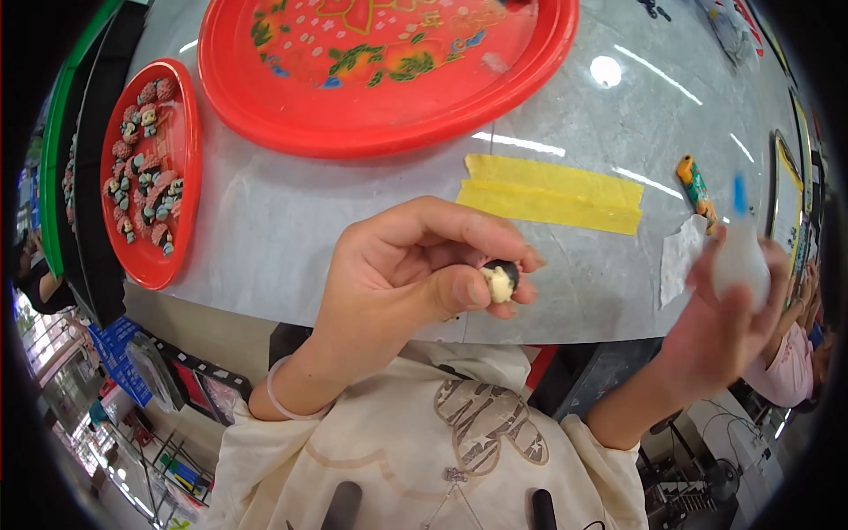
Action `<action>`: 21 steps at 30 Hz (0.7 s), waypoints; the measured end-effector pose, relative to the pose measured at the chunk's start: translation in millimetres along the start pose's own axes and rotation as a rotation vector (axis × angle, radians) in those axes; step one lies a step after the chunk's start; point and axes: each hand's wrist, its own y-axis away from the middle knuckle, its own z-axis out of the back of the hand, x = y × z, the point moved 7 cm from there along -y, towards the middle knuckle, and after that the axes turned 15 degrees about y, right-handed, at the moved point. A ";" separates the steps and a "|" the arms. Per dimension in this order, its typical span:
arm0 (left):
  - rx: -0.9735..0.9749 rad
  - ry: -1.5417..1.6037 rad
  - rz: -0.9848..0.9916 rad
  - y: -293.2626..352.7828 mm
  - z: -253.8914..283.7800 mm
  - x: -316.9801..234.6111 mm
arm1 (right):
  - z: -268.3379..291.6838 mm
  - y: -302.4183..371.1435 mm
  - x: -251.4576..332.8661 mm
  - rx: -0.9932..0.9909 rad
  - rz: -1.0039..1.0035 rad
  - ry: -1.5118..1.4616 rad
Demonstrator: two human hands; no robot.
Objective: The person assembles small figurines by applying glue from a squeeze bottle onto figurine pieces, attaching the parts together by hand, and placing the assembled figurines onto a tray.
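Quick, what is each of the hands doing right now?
Left hand: closed, pinching a small cream and black figurine between thumb and fingers.
Right hand: closed around a blurred white bottle.

Bright, even light from overhead: white glare spots and streaks shine on the glossy table (565, 115). The right hand (720, 309) is smeared by motion blur (its bottle too). Fisheye bends the edges, corners black.
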 end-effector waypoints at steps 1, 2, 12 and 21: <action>0.066 0.034 -0.011 -0.2 -1.1 -0.3 | -2.4 -7.1 -6.3 -0.051 -0.045 -0.048; 0.136 0.074 -0.023 -0.2 -3.3 -1.7 | -7.5 -10.2 -9.0 -0.087 -0.066 0.016; -0.027 -0.114 -0.067 3.5 2.4 -3.6 | 1.2 -32.4 -23.8 0.072 0.117 0.647; -0.023 -0.152 -0.066 1.1 -0.4 -0.1 | 101.8 -14.7 -59.9 -0.019 -0.276 1.100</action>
